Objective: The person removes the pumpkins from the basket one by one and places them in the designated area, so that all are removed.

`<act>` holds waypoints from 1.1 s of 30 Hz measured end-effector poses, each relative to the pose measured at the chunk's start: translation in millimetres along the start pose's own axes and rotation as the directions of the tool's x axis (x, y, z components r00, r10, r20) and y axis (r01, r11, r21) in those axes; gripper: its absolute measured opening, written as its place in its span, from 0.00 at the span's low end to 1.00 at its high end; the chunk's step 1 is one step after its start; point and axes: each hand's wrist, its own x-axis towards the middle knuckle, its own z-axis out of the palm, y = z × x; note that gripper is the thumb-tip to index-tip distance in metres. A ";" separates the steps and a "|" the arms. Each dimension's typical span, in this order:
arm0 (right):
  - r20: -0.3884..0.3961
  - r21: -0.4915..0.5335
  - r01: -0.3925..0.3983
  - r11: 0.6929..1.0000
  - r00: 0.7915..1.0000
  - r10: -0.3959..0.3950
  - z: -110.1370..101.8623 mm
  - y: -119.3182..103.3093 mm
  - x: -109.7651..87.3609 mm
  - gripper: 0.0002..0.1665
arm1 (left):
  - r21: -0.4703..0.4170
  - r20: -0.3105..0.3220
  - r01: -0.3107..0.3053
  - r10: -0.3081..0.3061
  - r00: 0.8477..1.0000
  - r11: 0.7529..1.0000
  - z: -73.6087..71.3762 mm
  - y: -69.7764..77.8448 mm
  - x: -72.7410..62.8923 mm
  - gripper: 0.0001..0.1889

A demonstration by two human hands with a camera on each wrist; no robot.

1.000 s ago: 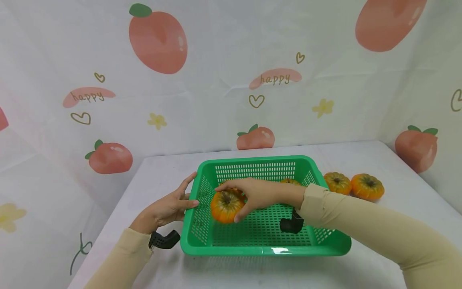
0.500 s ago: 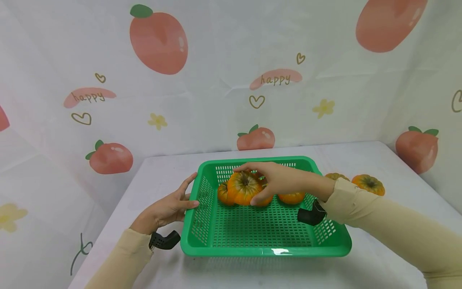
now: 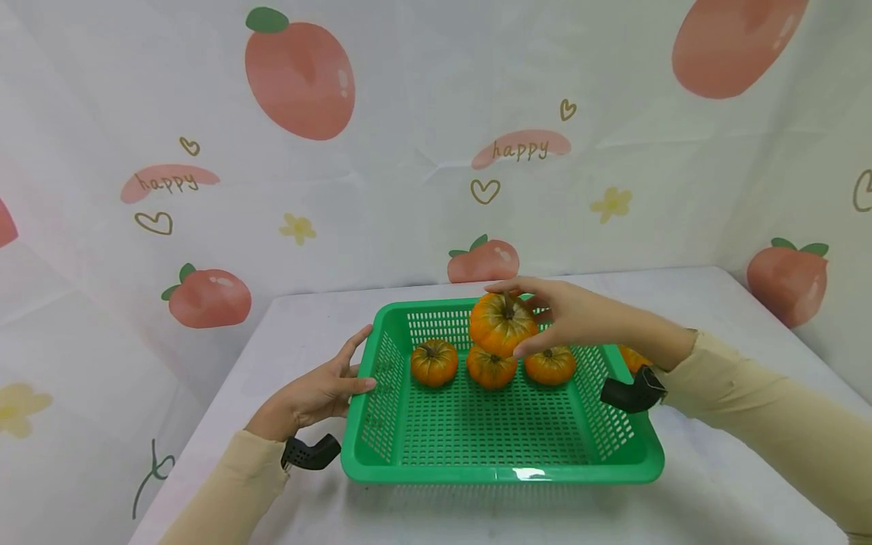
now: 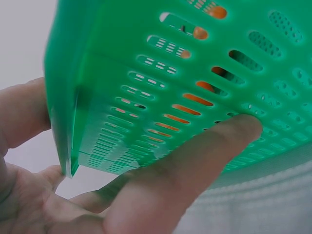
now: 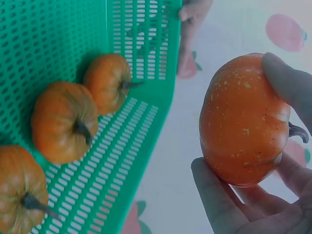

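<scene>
My right hand [image 3: 579, 318] grips an orange pumpkin [image 3: 502, 324] with a dark stem and holds it up over the back of a green plastic basket [image 3: 470, 474]. In the right wrist view the thumb and fingers lie around this pumpkin [image 5: 243, 122], apart from the basket. Three pumpkins sit in a row along the basket's back wall: a left pumpkin [image 3: 434, 365], a middle pumpkin [image 3: 492, 372] partly behind the held one, and a right pumpkin [image 3: 550, 369]. My left hand [image 3: 316, 390] holds the basket's left rim, fingers against the perforated outer wall [image 4: 195, 97].
Behind my right forearm, an orange pumpkin [image 3: 633, 358] on the white-covered table [image 3: 306, 318] is mostly hidden. A white cloth backdrop [image 3: 409, 212] with printed fruit stands behind the table.
My right hand has lifted the pumpkin from the basket's left part, moving it up, back and to the right. This uncovers the row of pumpkins. My left hand stays in place.
</scene>
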 end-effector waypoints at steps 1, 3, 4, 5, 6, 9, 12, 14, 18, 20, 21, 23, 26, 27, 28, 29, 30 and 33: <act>-0.008 -0.001 -0.004 1.000 1.000 0.004 -2.0 1.4 -2.4 0.47 | 0.001 0.000 0.000 0.000 1.000 1.000 -0.1 -0.1 0.0 0.52; -0.023 -0.003 -0.016 1.000 1.000 0.016 -5.9 4.2 -7.1 0.47 | 0.002 -0.001 0.001 -0.001 1.000 1.000 -0.1 0.0 -0.2 0.52; -0.033 -0.002 -0.026 1.000 0.999 0.026 -8.4 5.2 -9.8 0.47 | 0.003 -0.002 0.001 -0.001 1.000 1.000 -0.1 0.1 -0.3 0.52; -0.043 0.002 -0.040 0.999 0.998 0.040 -11.0 6.0 -12.6 0.46 | 0.005 -0.002 0.000 0.000 1.000 1.000 0.1 0.4 -0.3 0.52; -0.053 0.009 -0.048 0.999 0.997 0.048 -13.7 6.8 -15.3 0.46 | 0.007 -0.003 0.000 0.000 1.000 1.000 0.3 0.6 -0.3 0.51; -0.087 0.026 -0.050 0.998 0.995 0.052 -21.6 9.7 -22.8 0.45 | 0.009 -0.006 0.002 -0.002 1.000 1.000 0.9 1.2 -0.5 0.51; -0.122 0.030 -0.026 0.999 0.992 0.029 -28.2 15.2 -30.2 0.44 | 0.008 -0.009 0.002 -0.002 1.000 1.000 1.0 1.1 -0.4 0.51; -0.151 0.016 -0.022 1.000 0.988 0.024 -31.8 19.4 -36.0 0.43 | 0.006 -0.009 0.002 -0.002 1.000 1.000 0.8 0.9 -0.4 0.52; -0.199 0.002 -0.053 0.999 0.979 0.052 -38.5 26.1 -49.7 0.43 | 0.007 -0.008 -0.001 0.001 1.000 1.000 0.9 0.6 -0.4 0.52; -0.213 0.006 -0.089 0.996 0.973 0.088 -41.8 29.4 -57.8 0.44 | 0.008 -0.007 -0.002 0.002 1.000 1.000 1.0 0.6 -0.5 0.52; -0.220 0.011 -0.103 0.995 0.970 0.102 -43.4 31.5 -61.9 0.44 | 0.009 -0.008 -0.003 0.003 1.000 1.000 1.0 0.5 -0.4 0.52; -0.238 0.009 -0.129 0.992 0.963 0.128 -46.4 36.6 -69.8 0.45 | 0.010 -0.010 -0.001 0.001 1.000 1.000 1.2 0.4 -0.4 0.52; -0.281 -0.009 -0.155 0.988 0.949 0.146 -49.7 45.9 -79.9 0.46 | 0.011 -0.011 0.000 0.000 1.000 1.000 1.2 0.2 -0.3 0.52; -0.299 -0.016 -0.171 0.985 0.941 0.158 -50.5 49.1 -82.8 0.46 | 0.011 -0.010 -0.001 0.001 1.000 1.000 1.2 0.2 -0.4 0.52; -0.318 -0.023 -0.190 0.982 0.932 0.173 -51.2 52.3 -85.6 0.46 | 0.011 -0.010 -0.001 0.001 1.000 1.000 1.2 0.1 -0.3 0.52; -0.333 -0.023 -0.212 0.977 0.923 0.193 -52.1 55.2 -88.5 0.45 | 0.011 -0.009 -0.001 0.001 1.000 1.000 1.0 -0.1 -0.2 0.52; -0.345 -0.012 -0.231 0.973 0.914 0.213 -53.0 58.3 -91.2 0.45 | 0.010 -0.008 -0.002 0.002 1.000 1.000 0.9 -0.2 -0.1 0.52; -0.355 0.037 -0.288 0.957 0.891 0.282 -57.4 66.9 -100.4 0.44 | 0.008 -0.009 -0.002 0.003 1.000 1.000 0.3 -0.8 0.2 0.52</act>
